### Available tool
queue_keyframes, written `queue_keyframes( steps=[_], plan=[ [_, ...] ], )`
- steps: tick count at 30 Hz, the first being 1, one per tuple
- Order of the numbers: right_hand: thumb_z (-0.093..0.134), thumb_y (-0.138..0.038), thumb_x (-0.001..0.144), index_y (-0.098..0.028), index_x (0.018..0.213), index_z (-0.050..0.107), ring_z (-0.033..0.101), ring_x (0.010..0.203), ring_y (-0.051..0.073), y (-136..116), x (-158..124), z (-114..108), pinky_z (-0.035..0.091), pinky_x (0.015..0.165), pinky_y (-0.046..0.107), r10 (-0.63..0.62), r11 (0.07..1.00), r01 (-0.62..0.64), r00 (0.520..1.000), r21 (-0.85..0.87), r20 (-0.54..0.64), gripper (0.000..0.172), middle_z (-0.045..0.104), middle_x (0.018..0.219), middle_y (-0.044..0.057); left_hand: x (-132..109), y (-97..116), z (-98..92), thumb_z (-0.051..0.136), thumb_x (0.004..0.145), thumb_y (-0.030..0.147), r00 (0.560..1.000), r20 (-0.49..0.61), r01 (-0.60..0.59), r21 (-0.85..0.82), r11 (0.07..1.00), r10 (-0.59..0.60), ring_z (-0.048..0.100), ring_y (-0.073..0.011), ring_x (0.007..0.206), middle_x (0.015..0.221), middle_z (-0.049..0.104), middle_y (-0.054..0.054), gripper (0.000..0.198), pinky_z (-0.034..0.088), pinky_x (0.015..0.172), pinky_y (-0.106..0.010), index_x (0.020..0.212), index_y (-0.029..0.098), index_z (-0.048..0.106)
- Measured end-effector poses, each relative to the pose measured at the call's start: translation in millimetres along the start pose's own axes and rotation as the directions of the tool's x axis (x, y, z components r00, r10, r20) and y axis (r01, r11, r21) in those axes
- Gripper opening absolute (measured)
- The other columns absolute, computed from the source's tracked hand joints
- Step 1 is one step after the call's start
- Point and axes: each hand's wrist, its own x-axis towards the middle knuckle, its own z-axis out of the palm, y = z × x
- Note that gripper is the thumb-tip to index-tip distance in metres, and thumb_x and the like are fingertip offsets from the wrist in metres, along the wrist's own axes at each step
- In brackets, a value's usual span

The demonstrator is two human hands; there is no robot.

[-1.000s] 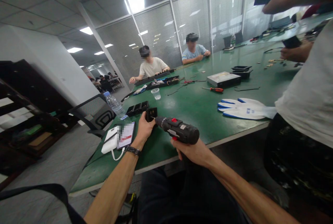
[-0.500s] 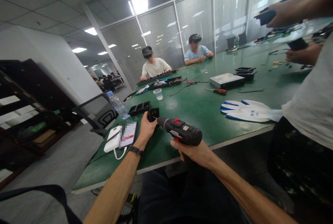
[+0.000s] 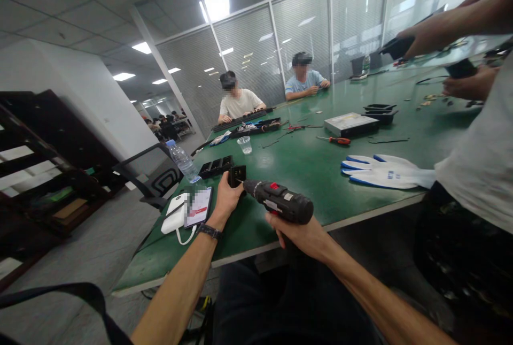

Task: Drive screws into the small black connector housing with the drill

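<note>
My left hand point(image 3: 225, 200) is closed around a small black socket module point(image 3: 236, 175), held upright on the green table point(image 3: 304, 168). My right hand point(image 3: 298, 232) grips the handle of a black cordless screwdriver point(image 3: 280, 201) with red buttons. Its bit points left and touches the module's face. A black strip of sockets point(image 3: 215, 166) lies just behind the module.
A phone on a white power bank point(image 3: 188, 210) lies left of my left hand, a water bottle point(image 3: 183, 161) and plastic cup point(image 3: 244, 144) behind. White and blue gloves point(image 3: 385, 170) lie to the right. A person in a white shirt point(image 3: 481, 152) stands at right; two people sit far across.
My hands, the module and the screwdriver stay together. The standing person's raised hand with a dark object has come lower. The view has shifted slightly.
</note>
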Motion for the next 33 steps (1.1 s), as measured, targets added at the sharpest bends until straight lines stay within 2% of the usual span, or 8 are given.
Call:
queue_keyframes(
  steps=[4, 12, 20, 28, 33],
  plan=[
    [0.06, -0.032, 0.094, -0.02, 0.071, 0.06, 0.059, 0.05, 0.014, -2.5, 0.0, 0.6, 0.05, 0.06, 0.027, 0.018, 1.0, -0.018, 1.0, 0.017, -0.023, 0.026, 0.061, 0.05, -0.002, 0.4, -0.1, -0.1, 0.083, 0.068, 0.029, 1.0, -0.004, -0.011, 0.007, 1.0, 0.011, 0.062, -0.019, 0.091, 0.101, 0.07, -0.005, 0.047, 0.049, 0.085, -0.03, 0.109, 0.015, 0.064],
    [0.063, -0.036, 0.091, -0.019, 0.07, 0.063, 0.059, 0.048, 0.014, 0.1, 1.0, 2.1, 0.049, 0.054, 0.026, 0.046, 0.998, -0.044, 0.998, 0.046, -0.04, 0.028, 0.062, 0.052, -0.001, -0.7, 2.9, 0.2, 0.083, 0.069, 0.031, 1.0, -0.016, 0.006, 0.005, 1.0, -0.006, 0.063, -0.0181, 0.088, 0.1, 0.07, -0.004, 0.044, 0.049, 0.085, -0.029, 0.107, 0.016, 0.065],
    [0.064, -0.04, 0.092, -0.018, 0.077, 0.062, 0.06, 0.047, 0.012, 3.4, 1.5, 3.9, 0.049, 0.05, 0.024, 0.054, 0.989, -0.046, 0.997, 0.138, -0.051, 0.027, 0.064, 0.061, -0.001, -0.3, 2.8, -0.1, 0.084, 0.066, 0.031, 0.999, -0.023, 0.025, -0.018, 1.0, -0.025, 0.063, -0.0173, 0.084, 0.097, 0.07, -0.004, 0.047, 0.049, 0.081, -0.028, 0.106, 0.016, 0.065],
    [0.064, -0.037, 0.092, -0.017, 0.086, 0.064, 0.06, 0.047, 0.013, -0.3, 2.3, 4.6, 0.049, 0.05, 0.025, 0.076, 0.981, -0.066, 0.996, 0.183, -0.047, 0.021, 0.064, 0.06, -0.002, -0.5, 2.6, -0.2, 0.085, 0.067, 0.033, 0.999, -0.021, 0.04, -0.016, 0.999, -0.041, 0.063, -0.0176, 0.085, 0.097, 0.07, -0.004, 0.05, 0.049, 0.081, -0.028, 0.109, 0.015, 0.064],
    [0.063, -0.038, 0.091, -0.018, 0.075, 0.062, 0.06, 0.048, 0.013, 1.7, 3.0, 4.2, 0.049, 0.051, 0.025, 0.072, 0.987, -0.064, 0.996, 0.15, -0.047, 0.026, 0.064, 0.059, -0.001, 0.2, 2.8, -1.7, 0.084, 0.067, 0.032, 0.999, -0.014, 0.034, -0.007, 0.999, -0.034, 0.063, -0.0175, 0.085, 0.099, 0.07, -0.004, 0.05, 0.05, 0.082, -0.028, 0.11, 0.016, 0.064]
  ],
)
